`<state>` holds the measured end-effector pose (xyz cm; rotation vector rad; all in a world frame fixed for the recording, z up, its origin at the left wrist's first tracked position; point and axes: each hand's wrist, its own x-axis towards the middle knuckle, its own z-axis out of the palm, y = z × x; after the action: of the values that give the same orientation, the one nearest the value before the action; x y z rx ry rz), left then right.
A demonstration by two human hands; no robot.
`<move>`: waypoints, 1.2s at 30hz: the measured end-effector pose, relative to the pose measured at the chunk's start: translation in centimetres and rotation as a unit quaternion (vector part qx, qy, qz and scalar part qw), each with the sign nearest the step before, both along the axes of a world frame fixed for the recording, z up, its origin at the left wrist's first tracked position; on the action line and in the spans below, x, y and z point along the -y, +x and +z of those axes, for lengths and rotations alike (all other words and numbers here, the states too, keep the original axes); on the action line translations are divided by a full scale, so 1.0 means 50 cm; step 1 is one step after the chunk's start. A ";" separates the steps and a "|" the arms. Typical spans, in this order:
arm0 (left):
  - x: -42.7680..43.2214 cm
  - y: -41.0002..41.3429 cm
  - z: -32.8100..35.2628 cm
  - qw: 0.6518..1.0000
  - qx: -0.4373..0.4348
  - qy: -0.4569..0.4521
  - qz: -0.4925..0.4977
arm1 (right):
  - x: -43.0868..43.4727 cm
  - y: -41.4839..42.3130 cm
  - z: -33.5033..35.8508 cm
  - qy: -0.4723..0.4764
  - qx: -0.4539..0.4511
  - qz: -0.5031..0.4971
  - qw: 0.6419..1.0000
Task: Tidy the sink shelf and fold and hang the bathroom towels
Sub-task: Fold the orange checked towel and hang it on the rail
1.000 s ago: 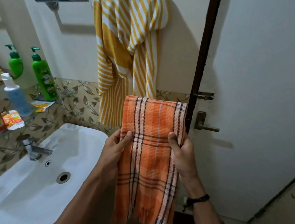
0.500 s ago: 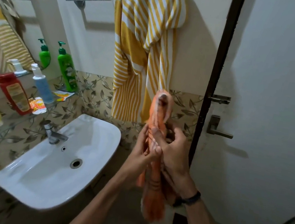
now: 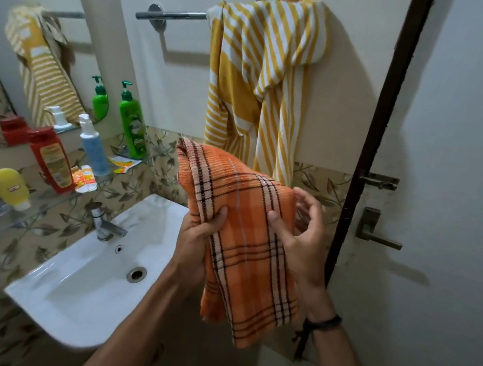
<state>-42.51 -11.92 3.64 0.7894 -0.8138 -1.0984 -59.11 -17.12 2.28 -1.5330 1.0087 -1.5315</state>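
We see the left hand (image 3: 199,239) gripping the orange plaid towel (image 3: 244,245): its thumb is clamped over the front and its fingers (image 3: 193,232) are curled out of sight behind the cloth. The right hand (image 3: 304,238) has its thumb on the towel's face, while its fingers (image 3: 304,199), half curled and blurred, hook round the right edge. The towel is held to the right of the sink (image 3: 89,285) and above its rim. It is a thick, ribbed weave crossed by black and white lines, doubled into a broad panel that tilts leftward at the top. Half a second ago it was squeezed into a narrow upright roll between both hands; now it is spread wide again, though shorter than the long hanging strip of a second ago. Above and beyond the sink, a yellow striped towel (image 3: 259,70) hangs bunched on a chrome towel bar (image 3: 172,15). Left of the sink, a glass shelf (image 3: 54,203) carries a glossy green pump bottle (image 3: 133,124), a red bottle (image 3: 51,159) and a yellow tube (image 3: 11,187).
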 end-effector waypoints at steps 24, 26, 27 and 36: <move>0.257 0.515 0.329 0.955 0.246 -0.158 0.046 | 0.228 0.413 0.313 -0.067 0.074 0.215 0.972; 0.288 0.549 0.377 0.947 0.273 -0.164 0.051 | 0.270 0.451 0.355 -0.101 0.051 0.190 0.975; 0.304 0.561 0.406 0.942 0.286 -0.163 0.060 | 0.294 0.470 0.379 -0.118 0.036 0.170 0.978; 0.519 0.641 0.642 0.922 0.298 -0.072 0.234 | 0.460 0.575 0.619 -0.166 -0.162 -0.026 0.972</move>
<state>-10.44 -37.89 35.74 1.1429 -1.1228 -0.3553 -30.38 -40.10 33.25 -2.0567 1.0103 -1.5771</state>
